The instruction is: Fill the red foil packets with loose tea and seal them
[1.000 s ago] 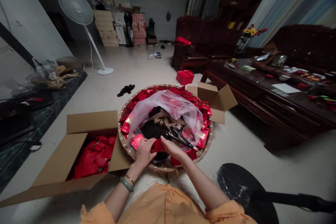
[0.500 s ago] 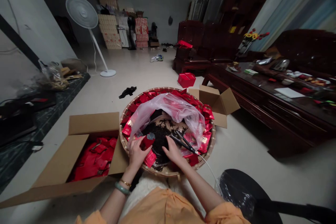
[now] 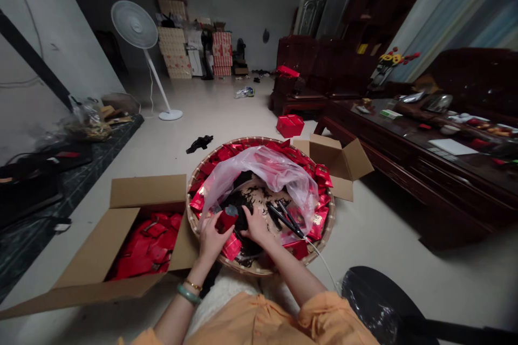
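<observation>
We grip a small red foil packet (image 3: 225, 221) in our closed left hand (image 3: 211, 242) above the round woven bamboo tray (image 3: 251, 139), while our half-open right hand (image 3: 254, 225) reaches down to the loose black tea (image 3: 243, 202) inside it, just beside black corded tongs (image 3: 285, 219)

The left hand (image 3: 211, 242) pinches a red foil packet (image 3: 225, 221) over a round bamboo basket (image 3: 259, 140), while the right hand (image 3: 254, 226) rests at dark loose tea (image 3: 243, 206) under a clear plastic bag (image 3: 263, 172), just beside corded black tongs (image 3: 285, 220).
</observation>
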A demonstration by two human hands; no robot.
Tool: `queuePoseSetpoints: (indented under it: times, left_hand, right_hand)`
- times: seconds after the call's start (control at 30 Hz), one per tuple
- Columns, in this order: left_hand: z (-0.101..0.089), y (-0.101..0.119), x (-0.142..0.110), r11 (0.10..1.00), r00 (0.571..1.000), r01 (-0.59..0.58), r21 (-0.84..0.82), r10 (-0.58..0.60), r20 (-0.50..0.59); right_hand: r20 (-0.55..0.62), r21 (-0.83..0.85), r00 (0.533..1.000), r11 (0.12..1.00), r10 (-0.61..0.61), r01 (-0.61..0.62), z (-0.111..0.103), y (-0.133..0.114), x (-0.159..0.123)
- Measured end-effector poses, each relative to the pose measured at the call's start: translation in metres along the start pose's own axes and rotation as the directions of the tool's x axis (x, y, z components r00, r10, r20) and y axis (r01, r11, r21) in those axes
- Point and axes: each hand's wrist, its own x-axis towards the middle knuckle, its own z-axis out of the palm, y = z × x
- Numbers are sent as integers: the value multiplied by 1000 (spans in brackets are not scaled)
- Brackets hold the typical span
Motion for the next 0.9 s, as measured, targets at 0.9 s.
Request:
queuePoseSetpoints:
  times: [0.9]
  left_hand:
    - [8, 8, -3, 999, 1000, 19, -51, -18, 13]
  right_hand:
    - [255, 879, 962, -437, 94, -190, 14, 41, 9]
